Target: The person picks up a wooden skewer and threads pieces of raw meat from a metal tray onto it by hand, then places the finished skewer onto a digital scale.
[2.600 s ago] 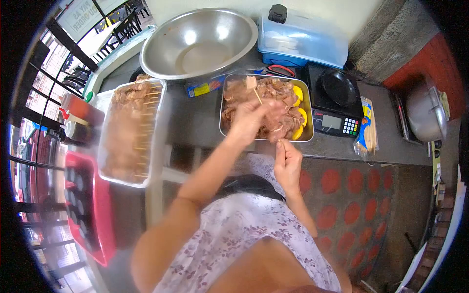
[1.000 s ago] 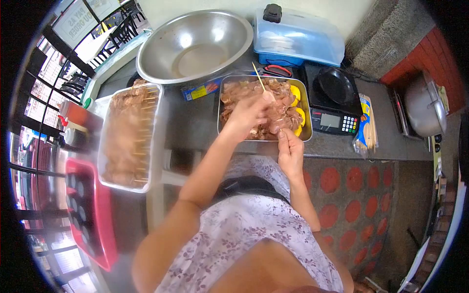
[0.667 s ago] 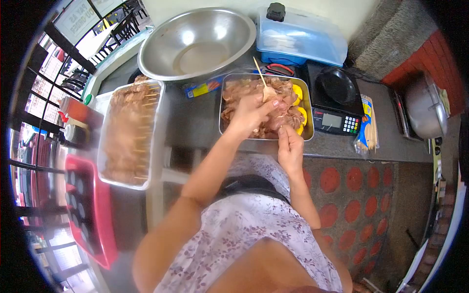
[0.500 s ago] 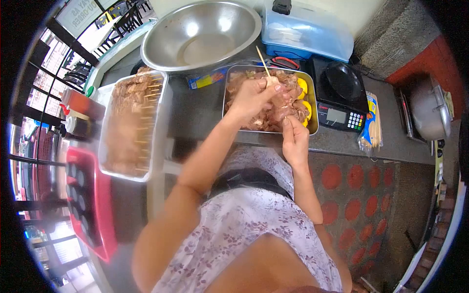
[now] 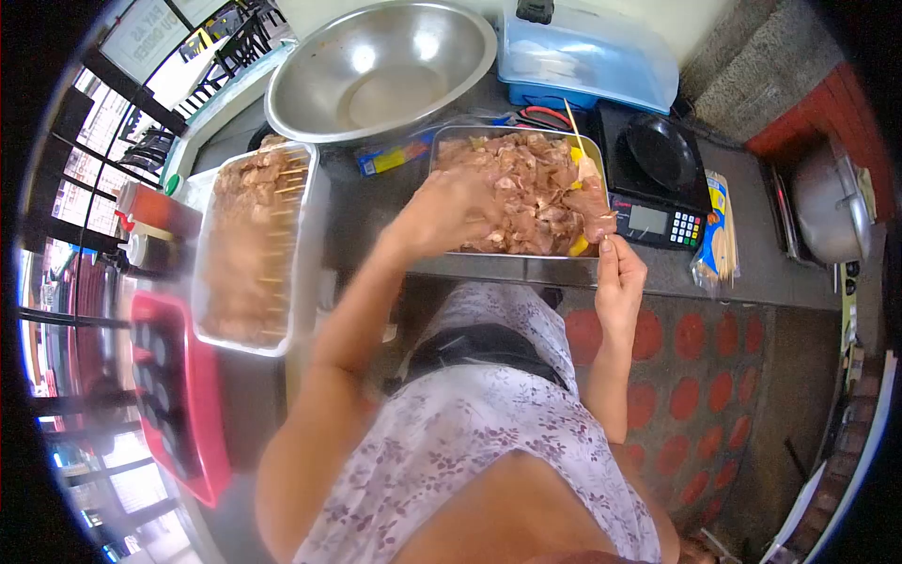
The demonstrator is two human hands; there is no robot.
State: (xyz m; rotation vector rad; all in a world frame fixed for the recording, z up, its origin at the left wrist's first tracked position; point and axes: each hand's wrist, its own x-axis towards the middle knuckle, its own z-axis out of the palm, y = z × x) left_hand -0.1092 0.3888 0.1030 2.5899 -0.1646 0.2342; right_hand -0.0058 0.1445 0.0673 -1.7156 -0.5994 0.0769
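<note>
Steel tray (image 5: 449, 252) at upper centre of the frame sits on the grey worktop (image 5: 366, 211), heaped with raw meat pieces (image 5: 512, 183); 2 yellow bits show at its right edge. The left hand (image 5: 449, 211) rests on the meat at the tray's left side, fingers curled down into the pile; whether they grip a piece I cannot tell. The right hand (image 5: 620, 282) is just below the tray's lower right corner, fingers pinched together on the bottom end of 1 wooden skewer (image 5: 571, 120). The skewer stands tilted over the tray's right edge, with meat threaded on its lower half.

At upper left of the tray lies 1 big steel bowl (image 5: 376, 66). At left, 1 clear plastic tub (image 5: 305, 273) holds rows of finished meat skewers. At right of the tray stands 1 black scale (image 5: 658, 179), then 1 packet of bare sticks (image 5: 719, 244) and 1 lidded pot (image 5: 832, 211).
</note>
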